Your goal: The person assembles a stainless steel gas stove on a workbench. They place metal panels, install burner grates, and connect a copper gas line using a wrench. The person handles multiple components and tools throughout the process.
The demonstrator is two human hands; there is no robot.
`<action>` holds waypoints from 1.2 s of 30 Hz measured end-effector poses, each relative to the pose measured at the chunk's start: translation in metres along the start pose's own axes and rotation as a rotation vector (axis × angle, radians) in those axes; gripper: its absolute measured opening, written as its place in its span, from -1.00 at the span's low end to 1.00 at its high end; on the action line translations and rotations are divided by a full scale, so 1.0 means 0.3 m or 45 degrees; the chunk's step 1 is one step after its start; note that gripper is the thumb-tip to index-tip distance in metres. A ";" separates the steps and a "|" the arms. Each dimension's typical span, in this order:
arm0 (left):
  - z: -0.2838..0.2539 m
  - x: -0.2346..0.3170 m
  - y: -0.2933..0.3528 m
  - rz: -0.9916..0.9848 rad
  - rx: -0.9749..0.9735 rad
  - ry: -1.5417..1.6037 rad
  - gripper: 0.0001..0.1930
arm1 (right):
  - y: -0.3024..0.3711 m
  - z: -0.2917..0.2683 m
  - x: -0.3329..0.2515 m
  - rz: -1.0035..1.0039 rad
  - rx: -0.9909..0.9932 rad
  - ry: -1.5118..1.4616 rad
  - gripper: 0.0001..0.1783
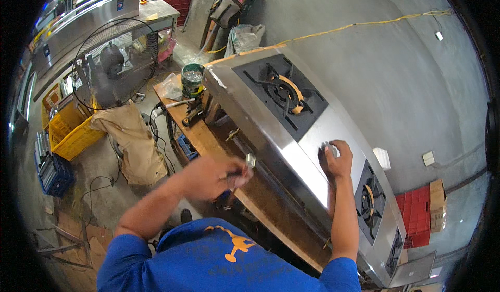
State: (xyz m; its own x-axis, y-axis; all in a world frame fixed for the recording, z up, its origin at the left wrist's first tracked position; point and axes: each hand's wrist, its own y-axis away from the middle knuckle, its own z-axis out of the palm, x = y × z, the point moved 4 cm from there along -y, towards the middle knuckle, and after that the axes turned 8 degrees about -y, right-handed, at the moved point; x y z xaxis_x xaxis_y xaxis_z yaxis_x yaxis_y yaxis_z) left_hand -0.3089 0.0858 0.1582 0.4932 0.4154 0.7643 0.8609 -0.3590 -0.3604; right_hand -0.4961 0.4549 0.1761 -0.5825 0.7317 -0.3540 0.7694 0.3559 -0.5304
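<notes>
A stainless steel gas stove (317, 141) stretches in front of me, with black burner grates set into its top. My left hand (211, 177), slightly blurred, is closed in front of the stove's near side. A small shiny metal piece (250, 160) sticks out from its fingers; its exact kind cannot be made out. Over the bare steel between two burners, my right hand (340, 159) pinches a small pale grey piece (328, 147), partly hidden by the fingers. The far burner (285, 91) and the nearer burner (368, 201) lie on either side of that hand. A brass gas valve (233, 134) shows at the stove's open front.
The stove stands on a wooden workbench (205, 142) with a green tin (192, 79) and a drill-like tool (192, 116). Leftward are a large fan (112, 60), a yellow crate (73, 138) and a blue crate (57, 175). A red crate (414, 214) stands at right by the wall.
</notes>
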 end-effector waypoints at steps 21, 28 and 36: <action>-0.189 -0.431 -0.983 -0.086 0.135 -0.877 -0.42 | -0.251 -0.102 -0.034 0.448 -0.276 -0.019 -0.60; -0.212 -0.638 -1.160 -0.261 -0.287 -1.296 -0.19 | -0.477 0.199 -0.037 0.361 -0.331 0.253 -0.62; -0.123 -0.747 -1.286 0.035 -0.459 -1.306 -0.38 | -0.493 0.332 0.004 0.339 -0.578 0.277 -0.58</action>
State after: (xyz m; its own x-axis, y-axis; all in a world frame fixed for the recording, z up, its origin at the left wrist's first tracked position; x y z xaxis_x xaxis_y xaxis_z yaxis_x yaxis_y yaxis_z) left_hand -0.7562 0.1004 0.1458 0.5251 0.8435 -0.1127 0.8433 -0.5336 -0.0642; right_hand -0.6368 0.3453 0.1773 -0.3225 0.9162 -0.2378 0.9459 0.3217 -0.0433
